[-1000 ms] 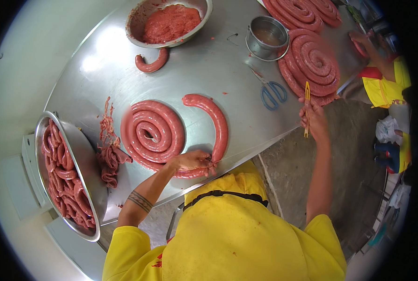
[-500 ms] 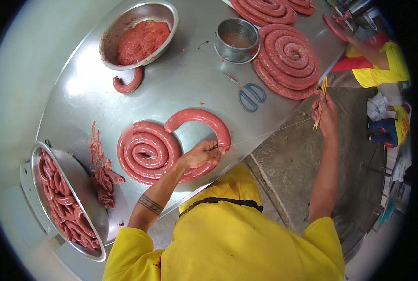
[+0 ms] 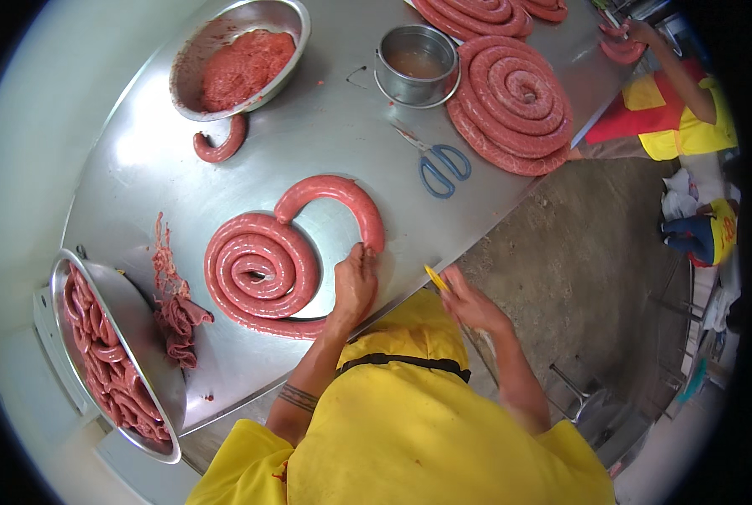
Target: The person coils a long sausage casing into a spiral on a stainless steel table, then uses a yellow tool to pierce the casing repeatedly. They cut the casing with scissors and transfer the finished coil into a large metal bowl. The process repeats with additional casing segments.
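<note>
While left hand [image 3: 355,282] points forward | grip closed on sausage [image 3: 332,188] | right hand [image 3: 475,305] slants inward | grip around yellow tool [image 3: 435,278]

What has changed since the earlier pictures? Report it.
The right hand has swung left toward the left hand, bringing the yellow tool. The sausage's loose end has shifted left toward the coil. The left hand stays on the sausage; scissors and bucket stayed put.

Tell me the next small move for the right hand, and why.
Probably bring the right hand, with its yellow tool, across to where the left hand grips the sausage. That grip sits at the lower end of the curved length, and the tool is apart from it, off to the right.
</note>
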### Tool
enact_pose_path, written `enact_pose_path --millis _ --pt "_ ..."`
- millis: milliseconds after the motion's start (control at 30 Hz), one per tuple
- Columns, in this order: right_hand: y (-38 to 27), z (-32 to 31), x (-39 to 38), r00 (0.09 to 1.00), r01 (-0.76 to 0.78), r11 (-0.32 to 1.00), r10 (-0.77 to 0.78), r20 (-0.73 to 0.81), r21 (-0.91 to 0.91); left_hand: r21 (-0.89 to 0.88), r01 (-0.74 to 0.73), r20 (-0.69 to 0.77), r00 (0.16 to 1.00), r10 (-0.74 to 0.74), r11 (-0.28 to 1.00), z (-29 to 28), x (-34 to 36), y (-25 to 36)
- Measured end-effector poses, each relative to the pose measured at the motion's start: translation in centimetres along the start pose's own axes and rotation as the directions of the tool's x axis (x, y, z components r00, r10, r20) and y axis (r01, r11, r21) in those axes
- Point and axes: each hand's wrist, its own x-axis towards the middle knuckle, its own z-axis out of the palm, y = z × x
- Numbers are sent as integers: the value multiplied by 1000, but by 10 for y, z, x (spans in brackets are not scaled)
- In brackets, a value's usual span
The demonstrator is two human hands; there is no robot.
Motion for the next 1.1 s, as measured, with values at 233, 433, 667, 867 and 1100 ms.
enact_pose_path --millis 233,433,667,867,1100 --pt "-142 12 89 788 615 717 -567 239 -328 512 -232 -111 937 332 827 -23 4 2" --pt "-107 17 69 866 413 710 -500 -6 570 -282 211 214 965 -153 936 -19 -7 16" --pt "-98 2 42 779 620 780 -598 -187 84 170 -72 49 997 64 983 -7 -3 18" --pt "-140 -110 -17 639 761 122 -308 -705 637 192 -212 116 974 193 958 -14 1 9" --pt "-6 -163 -75 623 781 312 -330 -709 540 245 -260 148 962 228 934 -4 16 -6"
